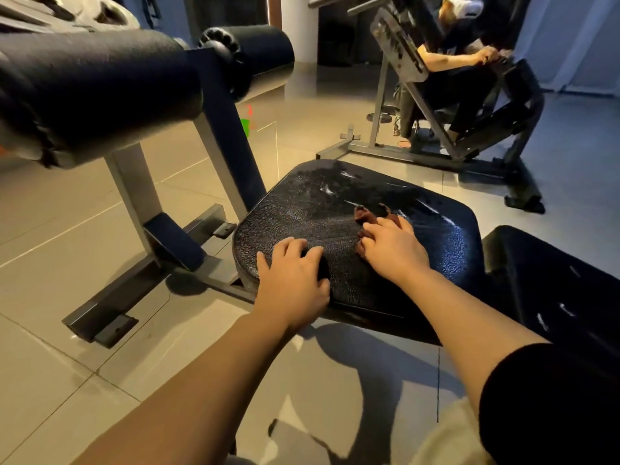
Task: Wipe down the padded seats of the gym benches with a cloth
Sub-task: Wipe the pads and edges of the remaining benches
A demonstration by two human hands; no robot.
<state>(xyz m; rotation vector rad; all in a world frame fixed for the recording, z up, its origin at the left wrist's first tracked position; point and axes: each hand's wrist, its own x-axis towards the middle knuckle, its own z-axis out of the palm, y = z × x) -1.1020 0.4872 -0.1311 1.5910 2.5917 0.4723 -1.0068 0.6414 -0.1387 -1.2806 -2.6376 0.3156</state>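
Head view, from left to right: past the black foam roller (100, 88) on its grey frame, the left hand (295, 280) lies with fingers curled over the near edge of the padded seat (302, 209), bracing it and holding nothing else. Just beside it, the right hand (392, 246) presses down on a brown cloth (365, 216) bunched under its fingers at the middle of the seat. That cloth looks soft, light and limp, best gathered under palm and fingertips; the textured vinyl looks firm, perhaps slick where damp.
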